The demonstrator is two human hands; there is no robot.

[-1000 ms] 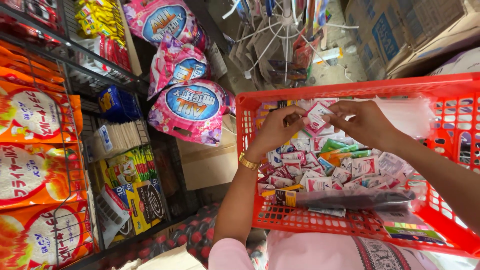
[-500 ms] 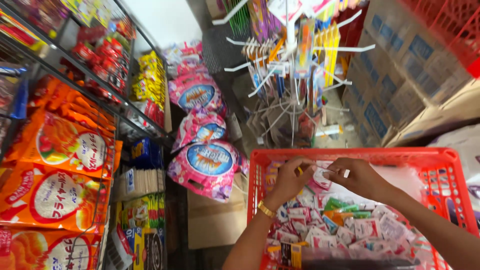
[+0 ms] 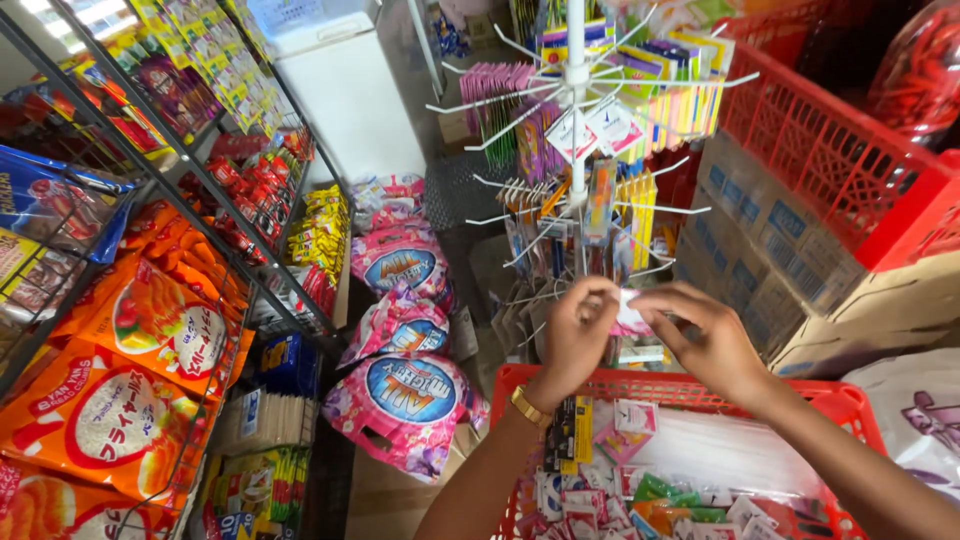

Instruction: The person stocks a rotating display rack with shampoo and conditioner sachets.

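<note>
While both forearms are reaching up from the bottom edge over the red basket (image 3: 700,385), the hands are meeting just beyond its far rim, in front of the white display stand (image 3: 575,120). The left hand (image 3: 578,335), with a gold watch (image 3: 529,407) on its wrist, is bending back at the wrist, its fingers curled and its thumb and fingertips pinching the left edge of a small pink-and-white sachet (image 3: 629,318). The right hand (image 3: 705,335) is angling in from the right, fingers partly folded, its thumb and forefinger pressing on the sachet's right edge. The sachet is sitting between the two hands, above the basket's far rim and level with the stand's lower pegs. Inside the basket, below the hands, loose small packets (image 3: 640,490) are lying in a heap. Left of the basket, pink bags (image 3: 405,400) are piling on the floor. Farther left, wire shelves (image 3: 150,260) are carrying orange snack bags (image 3: 110,410). Beyond the stand, a white chest (image 3: 350,90) is standing.
</note>
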